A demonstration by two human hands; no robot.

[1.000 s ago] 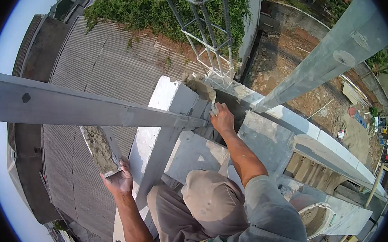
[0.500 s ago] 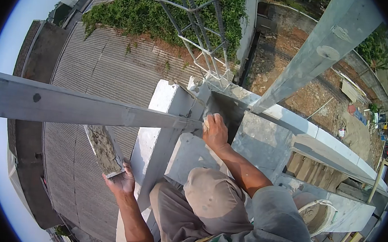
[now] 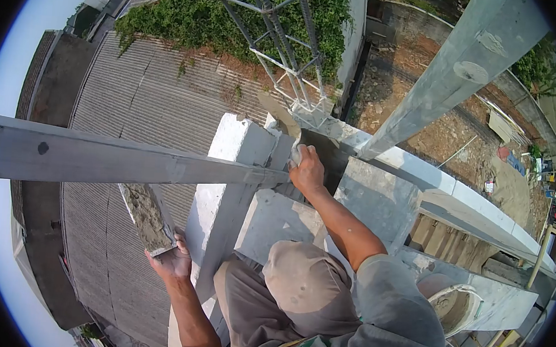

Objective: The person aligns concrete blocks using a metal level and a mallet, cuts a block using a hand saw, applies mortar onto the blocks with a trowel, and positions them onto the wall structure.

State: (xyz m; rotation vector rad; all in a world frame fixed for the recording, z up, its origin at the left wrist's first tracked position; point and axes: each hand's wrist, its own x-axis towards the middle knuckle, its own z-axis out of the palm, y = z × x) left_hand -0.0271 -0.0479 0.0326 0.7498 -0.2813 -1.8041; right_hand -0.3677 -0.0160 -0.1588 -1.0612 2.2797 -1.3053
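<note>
My left hand [image 3: 174, 260] is closed round the near end of a narrow block [image 3: 149, 219], whose upper face carries rough grey mortar. It holds the block out over the roof, left of the white block wall [image 3: 224, 145]. My right hand [image 3: 307, 170] grips a trowel [image 3: 284, 116] by its handle. The trowel's blade points up and left, above the wall end by the steel rebar column [image 3: 296, 78]. A grey beam [image 3: 112, 152] crosses in front of the wall and hides the far end of the mortared block.
A second thick beam [image 3: 455, 76] slants up at the right. A bucket of mortar [image 3: 455, 308] stands to my lower right. Beyond the wall lies a corrugated roof [image 3: 137, 112], well below, with green vines [image 3: 185, 28]. White blocks [image 3: 445, 185] run along the right edge.
My right hand has risen slightly, and the trowel blade has swung up into plain view from beside the wall end. My left hand and the mortared block have hardly moved.
</note>
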